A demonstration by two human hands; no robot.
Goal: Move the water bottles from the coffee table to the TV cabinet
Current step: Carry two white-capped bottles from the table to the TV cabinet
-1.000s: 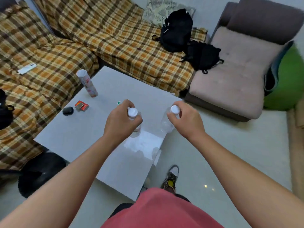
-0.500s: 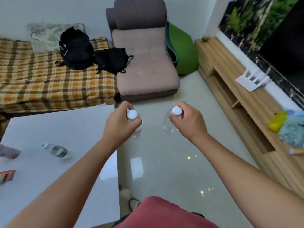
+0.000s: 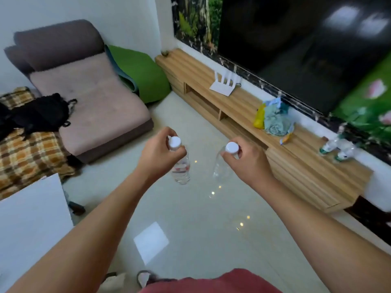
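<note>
My left hand (image 3: 157, 154) grips a clear water bottle (image 3: 181, 169) by its neck just under the white cap; it hangs over the tiled floor. My right hand (image 3: 246, 159) holds a second clear bottle (image 3: 220, 170) the same way, white cap up. The wooden TV cabinet (image 3: 296, 157) runs along the wall to the right of both hands, with two small green-labelled bottles (image 3: 336, 148) standing on its near end. A corner of the white coffee table (image 3: 31, 212) shows at the lower left, behind my left arm.
On the cabinet sit a white router (image 3: 225, 84) and a bundle of blue and yellow bags (image 3: 273, 119). A dark TV (image 3: 296, 43) hangs above. A pink-brown armchair (image 3: 88, 98), a green cushion (image 3: 139, 70) and a plaid sofa with black bags (image 3: 31, 115) stand at the left.
The view has swung right from the coffee table toward the TV cabinet. Both hands keep their bottles, carried off the table and now over open floor near the cabinet.
</note>
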